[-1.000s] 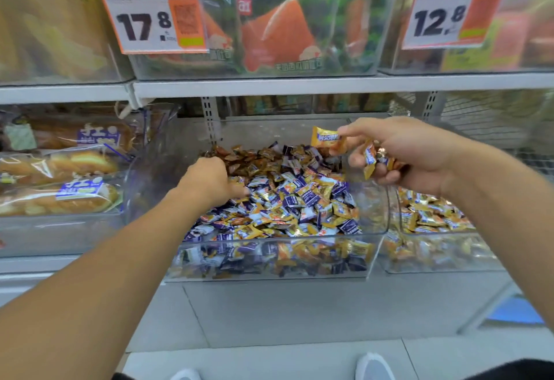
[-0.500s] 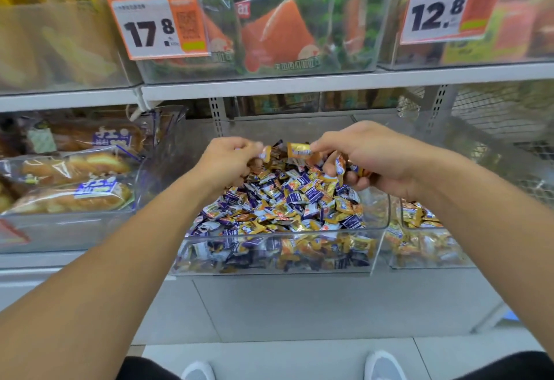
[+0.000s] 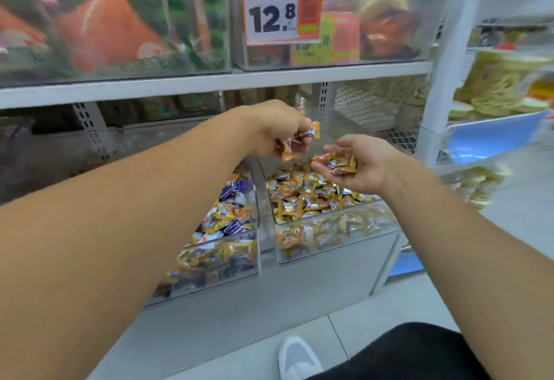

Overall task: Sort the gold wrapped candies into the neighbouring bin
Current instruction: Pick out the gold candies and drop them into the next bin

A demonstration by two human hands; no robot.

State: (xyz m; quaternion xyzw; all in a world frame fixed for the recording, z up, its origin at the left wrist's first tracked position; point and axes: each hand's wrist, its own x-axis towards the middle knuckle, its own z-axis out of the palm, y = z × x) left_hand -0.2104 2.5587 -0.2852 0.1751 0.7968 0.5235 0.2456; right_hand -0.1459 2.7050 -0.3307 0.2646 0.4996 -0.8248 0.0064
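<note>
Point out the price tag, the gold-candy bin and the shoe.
price tag point(image 3: 271, 18): head view, on the printed 12.8.
gold-candy bin point(image 3: 335, 235): head view, on its clear front wall.
shoe point(image 3: 296, 358): head view, on its white toe.

arms point(image 3: 126, 229): bare, no sleeves | trousers point(image 3: 419, 352): black | shoe point(image 3: 298, 358): white
</note>
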